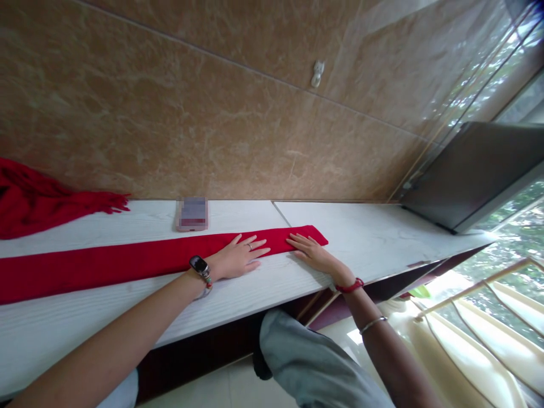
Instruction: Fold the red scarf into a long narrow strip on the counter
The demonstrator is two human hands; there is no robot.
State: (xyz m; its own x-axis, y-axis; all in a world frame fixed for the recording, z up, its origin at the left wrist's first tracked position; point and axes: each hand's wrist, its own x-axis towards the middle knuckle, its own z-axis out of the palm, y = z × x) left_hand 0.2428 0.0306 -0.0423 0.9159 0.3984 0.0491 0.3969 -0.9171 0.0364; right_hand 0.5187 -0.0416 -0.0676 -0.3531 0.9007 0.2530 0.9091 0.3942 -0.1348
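A long red scarf (127,266), folded into a narrow flat strip, stretches along the white countertop (246,294) from the left edge of the view. My left hand (240,256) lies flat on it with fingers spread, wearing a ring and a dark wristband. Near the scarf's right end, my right hand (314,254) also presses flat on the cloth, fingers extended, with a red bracelet at the wrist. Neither hand grips the fabric.
A phone (192,215) lies behind the scarf, near the tiled wall (212,124). Bunched red fringed cloth (46,198) sits at the back left. A dark grey box-shaped object (471,175) stands at the counter's right end. A small white hook (317,73) is on the wall.
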